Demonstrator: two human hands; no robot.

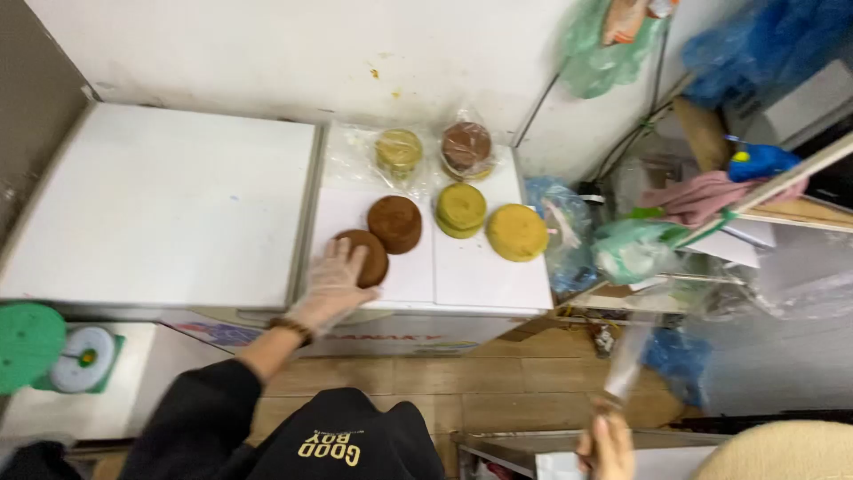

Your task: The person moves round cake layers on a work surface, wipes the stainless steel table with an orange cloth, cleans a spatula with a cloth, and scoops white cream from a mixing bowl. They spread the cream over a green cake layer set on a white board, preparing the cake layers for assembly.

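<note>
My left hand [327, 289], in a thin clear glove with a bead bracelet at the wrist, lies with fingers spread on a flat brown round cake [371, 255] at the front left of a white freezer lid [484, 277]. A second, taller brown cake [395, 223] touches it from behind. To the right are a yellow-green cake [460, 209] and a yellow cake [516, 232]. Two more cakes sit in clear bags at the back, one pale yellow [399, 149] and one brown [466, 147]. My right hand [609, 447], low in the frame, pinches a clear plastic bag [627, 354].
A larger white lid [160, 196] lies to the left. A small scale [82, 357] and a green round lid [25, 343] sit at lower left. Plastic bags, cloths and shelves crowd the right side [635, 249]. Wooden floor [498, 373] shows below.
</note>
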